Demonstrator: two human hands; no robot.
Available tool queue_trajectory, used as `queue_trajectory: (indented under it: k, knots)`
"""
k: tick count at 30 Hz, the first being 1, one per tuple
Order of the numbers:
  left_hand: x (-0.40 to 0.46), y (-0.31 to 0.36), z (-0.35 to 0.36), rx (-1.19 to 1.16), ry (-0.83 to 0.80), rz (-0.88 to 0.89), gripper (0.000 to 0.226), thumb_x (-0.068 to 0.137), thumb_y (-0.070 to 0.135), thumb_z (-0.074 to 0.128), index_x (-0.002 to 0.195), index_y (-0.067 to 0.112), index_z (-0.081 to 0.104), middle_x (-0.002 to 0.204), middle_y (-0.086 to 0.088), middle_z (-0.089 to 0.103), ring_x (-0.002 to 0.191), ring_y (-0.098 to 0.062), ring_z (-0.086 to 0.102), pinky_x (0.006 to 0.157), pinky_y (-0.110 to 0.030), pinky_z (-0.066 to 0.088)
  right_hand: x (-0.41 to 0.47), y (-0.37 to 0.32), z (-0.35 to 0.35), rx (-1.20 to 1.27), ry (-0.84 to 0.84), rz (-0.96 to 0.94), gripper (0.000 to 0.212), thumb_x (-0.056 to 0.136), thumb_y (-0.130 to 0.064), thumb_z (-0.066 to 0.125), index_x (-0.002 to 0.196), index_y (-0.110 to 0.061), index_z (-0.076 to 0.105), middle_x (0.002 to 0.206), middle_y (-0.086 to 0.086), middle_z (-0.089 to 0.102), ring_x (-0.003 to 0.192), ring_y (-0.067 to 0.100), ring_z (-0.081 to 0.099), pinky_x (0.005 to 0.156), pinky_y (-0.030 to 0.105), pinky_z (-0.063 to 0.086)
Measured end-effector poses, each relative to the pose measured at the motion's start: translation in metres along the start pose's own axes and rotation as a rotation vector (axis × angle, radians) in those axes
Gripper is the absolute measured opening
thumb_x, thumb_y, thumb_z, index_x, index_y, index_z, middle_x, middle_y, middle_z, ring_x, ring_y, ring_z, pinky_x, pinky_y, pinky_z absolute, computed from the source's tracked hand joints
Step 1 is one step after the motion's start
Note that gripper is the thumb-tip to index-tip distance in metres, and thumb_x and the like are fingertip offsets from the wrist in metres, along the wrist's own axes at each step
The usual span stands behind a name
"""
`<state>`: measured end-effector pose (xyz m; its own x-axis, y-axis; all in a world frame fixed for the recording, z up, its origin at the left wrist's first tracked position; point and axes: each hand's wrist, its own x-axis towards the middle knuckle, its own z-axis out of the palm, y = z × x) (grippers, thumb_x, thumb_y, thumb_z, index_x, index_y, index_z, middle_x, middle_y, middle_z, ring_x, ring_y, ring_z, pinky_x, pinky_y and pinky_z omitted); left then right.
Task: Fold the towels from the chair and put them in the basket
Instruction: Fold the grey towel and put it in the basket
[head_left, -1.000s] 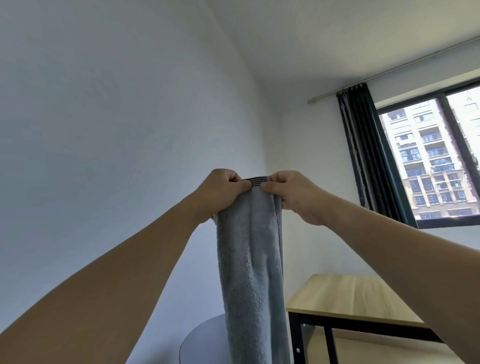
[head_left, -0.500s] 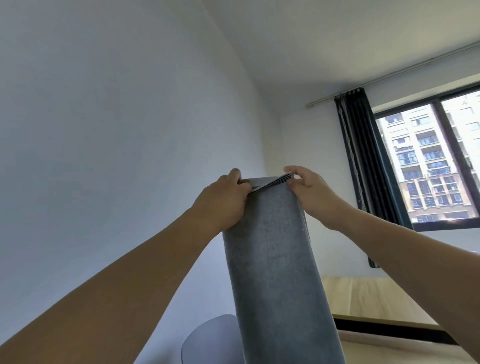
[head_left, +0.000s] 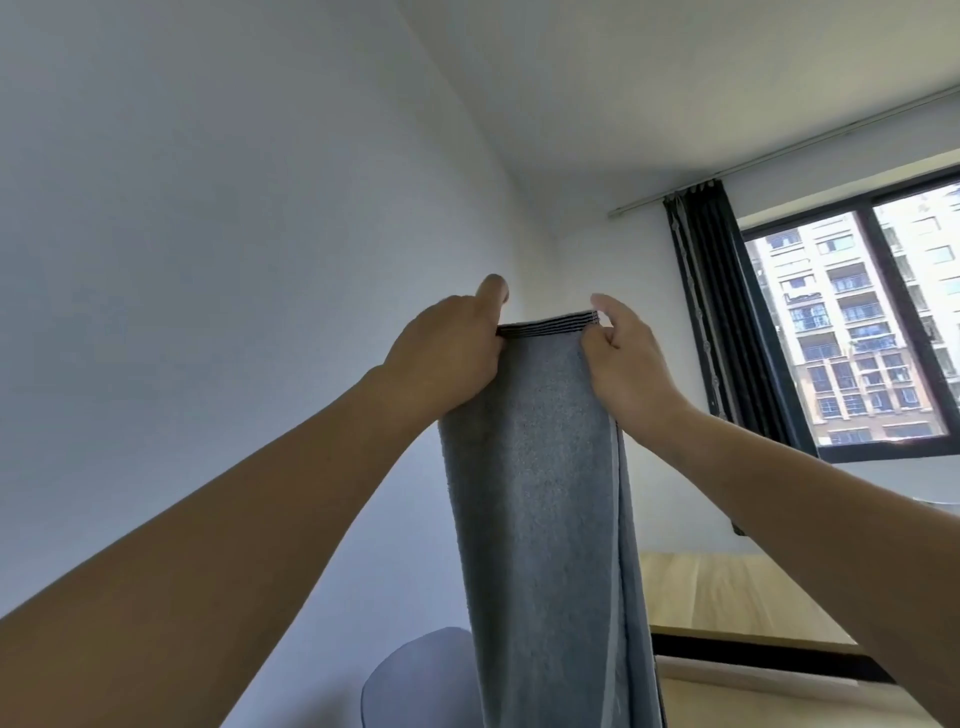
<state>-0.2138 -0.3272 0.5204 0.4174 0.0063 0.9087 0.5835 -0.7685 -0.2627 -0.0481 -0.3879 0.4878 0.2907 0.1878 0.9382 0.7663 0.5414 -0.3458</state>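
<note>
Both hands up at about head height, arms stretched fwd. Left hand (head_left: 448, 349) pinches the top left corner of the towel (head_left: 540, 499), fingers curled round the edge, one fingertip sticking up above the hem. Right hand (head_left: 626, 358) grips the top right corner, fingers curled behind the cloth, thumb on the near side, index finger raised a bit. The hands are apart, with the striped dark hem stretched flat between them.

Towel is grey-blue, folded lengthwise into a narrow strip w/ several layers showing at the top edge. It hangs straight down from the hands, lower end runs out of frame at bottom centre.

Behind the towel, bottom centre-left: rounded grey chair back (head_left: 415, 680), partly hidden by the cloth. Right of the towel, lower right: light wood worktop (head_left: 727, 597) w/ black frame. Far right: window (head_left: 852, 338) w/ black frame, apartment block outside; dark curtain (head_left: 717, 322) bunched at its left side, hanging from a rail. White wall left, white ceiling above. Basket not in view.
</note>
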Motion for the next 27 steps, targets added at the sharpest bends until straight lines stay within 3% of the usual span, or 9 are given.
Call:
queue_trajectory:
  k: [2, 4, 7, 9, 12, 15, 19, 22, 27]
  knots:
    - [0.003, -0.002, 0.000, 0.095, -0.032, 0.021, 0.023, 0.094, 0.018, 0.048, 0.115, 0.012, 0.054, 0.094, -0.007, 0.061, 0.091, -0.023, 0.048, 0.078, -0.039, 0.045, 0.004, 0.003, -0.001, -0.073, -0.035, 0.022, 0.024, 0.094, -0.013, 0.036, 0.082, -0.005, 0.055, 0.062, 0.002, 0.040, 0.054, 0.014, 0.033, 0.048, 0.026, 0.027]
    - [0.003, -0.003, 0.002, 0.159, -0.217, -0.052, 0.023, 0.087, 0.011, 0.045, 0.107, 0.014, 0.054, 0.098, -0.008, 0.052, 0.098, -0.025, 0.038, 0.079, -0.036, 0.035, 0.005, 0.005, 0.000, -0.132, -0.068, 0.051, 0.027, 0.091, -0.013, 0.038, 0.065, -0.009, 0.041, 0.060, 0.002, 0.036, 0.054, 0.015, 0.030, 0.048, 0.027, 0.024]
    - [0.002, -0.003, 0.011, 0.100, -0.490, -0.248, 0.027, 0.080, 0.008, 0.040, 0.101, 0.022, 0.051, 0.101, -0.009, 0.037, 0.098, -0.027, 0.025, 0.085, -0.041, 0.031, 0.007, 0.011, 0.002, -0.166, -0.121, 0.083, 0.018, 0.088, -0.013, 0.043, 0.073, -0.010, 0.051, 0.067, 0.008, 0.040, 0.060, 0.019, 0.034, 0.053, 0.030, 0.028]
    - [0.005, -0.011, 0.024, 0.039, -0.547, -0.279, 0.016, 0.079, 0.009, 0.045, 0.086, 0.022, 0.052, 0.100, -0.009, 0.049, 0.097, -0.027, 0.039, 0.089, -0.042, 0.036, 0.009, 0.021, 0.003, -0.222, -0.137, 0.091, 0.018, 0.084, -0.014, 0.045, 0.067, -0.011, 0.045, 0.064, 0.008, 0.038, 0.057, 0.019, 0.032, 0.051, 0.029, 0.026]
    - [0.007, -0.021, 0.049, -0.181, -0.670, -0.331, 0.009, 0.079, 0.009, 0.058, 0.076, 0.017, 0.056, 0.088, -0.008, 0.061, 0.077, -0.022, 0.055, 0.072, -0.032, 0.046, 0.014, 0.042, 0.006, -0.368, -0.189, 0.147, 0.019, 0.078, -0.014, 0.049, 0.064, -0.003, 0.053, 0.060, 0.012, 0.049, 0.049, 0.024, 0.046, 0.045, 0.034, 0.041]
    - [0.002, -0.028, 0.085, -0.284, -0.748, -0.396, 0.009, 0.078, 0.004, 0.059, 0.080, 0.013, 0.061, 0.079, -0.008, 0.063, 0.070, -0.021, 0.061, 0.066, -0.031, 0.055, 0.014, 0.069, 0.015, -0.579, -0.358, 0.207, 0.021, 0.079, -0.010, 0.047, 0.084, 0.005, 0.061, 0.075, 0.021, 0.068, 0.056, 0.031, 0.067, 0.060, 0.038, 0.057]
    - [-0.005, -0.037, 0.151, -0.154, -0.542, -0.412, 0.010, 0.069, 0.003, 0.054, 0.066, 0.012, 0.055, 0.062, -0.003, 0.059, 0.058, -0.022, 0.057, 0.053, -0.024, 0.046, 0.024, 0.113, 0.033, -0.685, -0.327, 0.200, 0.019, 0.078, -0.003, 0.047, 0.094, 0.002, 0.058, 0.090, 0.018, 0.062, 0.074, 0.034, 0.059, 0.057, 0.030, 0.047]
    - [-0.003, -0.039, 0.179, 0.070, -0.240, -0.262, 0.018, 0.069, -0.004, 0.049, 0.063, 0.012, 0.042, 0.062, -0.003, 0.049, 0.057, -0.022, 0.047, 0.050, -0.023, 0.031, 0.038, 0.131, 0.047, -0.491, -0.175, 0.292, 0.014, 0.080, 0.003, 0.045, 0.086, -0.002, 0.057, 0.087, 0.014, 0.053, 0.070, 0.029, 0.051, 0.055, 0.026, 0.041]
    - [0.016, -0.039, 0.181, 0.353, -0.018, -0.017, 0.021, 0.078, -0.007, 0.046, 0.076, 0.013, 0.048, 0.068, -0.001, 0.043, 0.062, -0.024, 0.046, 0.058, -0.031, 0.035, 0.053, 0.133, 0.056, -0.236, 0.053, 0.388, 0.020, 0.077, 0.004, 0.039, 0.066, -0.014, 0.039, 0.072, 0.004, 0.042, 0.071, 0.026, 0.046, 0.046, 0.024, 0.030]
